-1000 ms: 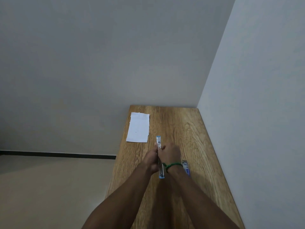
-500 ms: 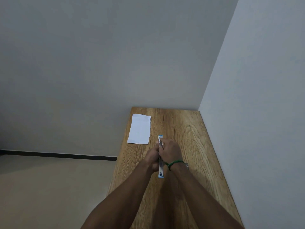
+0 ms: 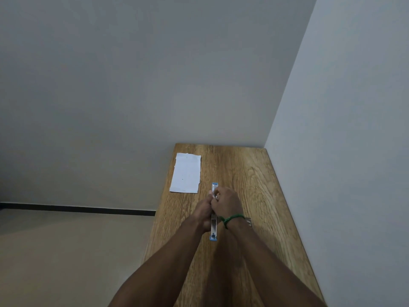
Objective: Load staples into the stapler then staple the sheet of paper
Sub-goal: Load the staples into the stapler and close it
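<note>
A slim blue and silver stapler (image 3: pixel 214 229) lies lengthwise on the wooden table (image 3: pixel 247 178), unfolded flat, with one blue tip near me and the other pointing away. My left hand (image 3: pixel 202 212) grips its left side at the middle. My right hand (image 3: pixel 228 204), with a green band on the wrist, pinches at the metal part near the far end; whether it holds staples is hidden by the fingers. A white sheet of paper (image 3: pixel 186 173) with ragged edges lies at the table's far left.
A small box, mostly hidden behind my right wrist, shows one corner (image 3: pixel 249 221) on the table. Walls close off the table's far and right sides. Its left edge drops to a beige floor.
Both hands stay on the stapler. My right hand has shifted slightly toward the far end, and my wrist now covers most of the small box that showed beside it a second ago.
</note>
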